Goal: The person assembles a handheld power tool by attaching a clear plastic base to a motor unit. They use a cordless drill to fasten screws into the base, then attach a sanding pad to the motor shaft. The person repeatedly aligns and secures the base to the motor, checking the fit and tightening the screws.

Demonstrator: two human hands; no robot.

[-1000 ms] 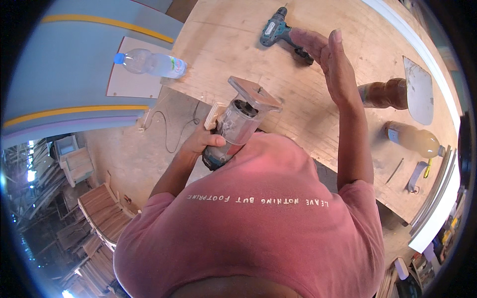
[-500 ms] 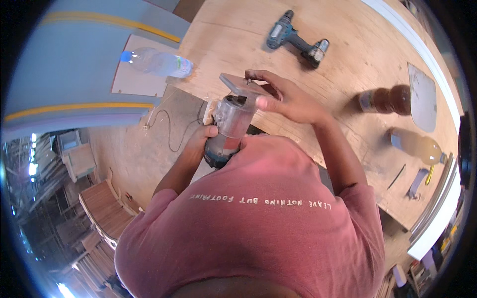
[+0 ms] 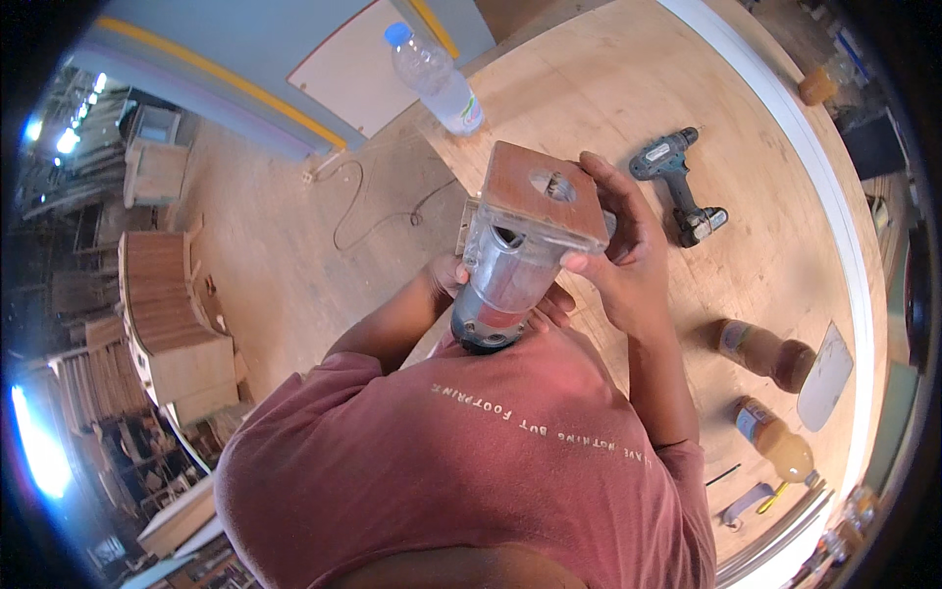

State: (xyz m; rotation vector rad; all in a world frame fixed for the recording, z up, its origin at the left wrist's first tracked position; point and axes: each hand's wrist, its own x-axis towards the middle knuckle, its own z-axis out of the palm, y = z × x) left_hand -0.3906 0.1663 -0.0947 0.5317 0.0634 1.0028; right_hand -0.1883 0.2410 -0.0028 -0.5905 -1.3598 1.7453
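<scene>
Close to my chest I hold a trim router [image 3: 512, 275] tilted, its square base plate [image 3: 545, 201] turned up. The plate has a brown face and an oval hole in the middle, with a metal part showing inside. My left hand [image 3: 451, 275] is wrapped round the silver body from the left, with its fingertips coming out on the right side. My right hand [image 3: 633, 245] grips the plate's right edge, thumb on the near side and fingers behind. The dark lower end of the router is against my shirt.
On the plywood table [image 3: 589, 88] lies a cordless drill [image 3: 677, 182] beyond my right hand. A clear water bottle [image 3: 437, 83] is at the far left edge. Two bottles, one brown [image 3: 765, 355] and one yellowish [image 3: 775, 437], lie at right near a grey sheet piece [image 3: 824, 378].
The router has tipped so that the plate's brown face shows. My right hand has shifted its grip along the plate's edge. The whole view has turned.
</scene>
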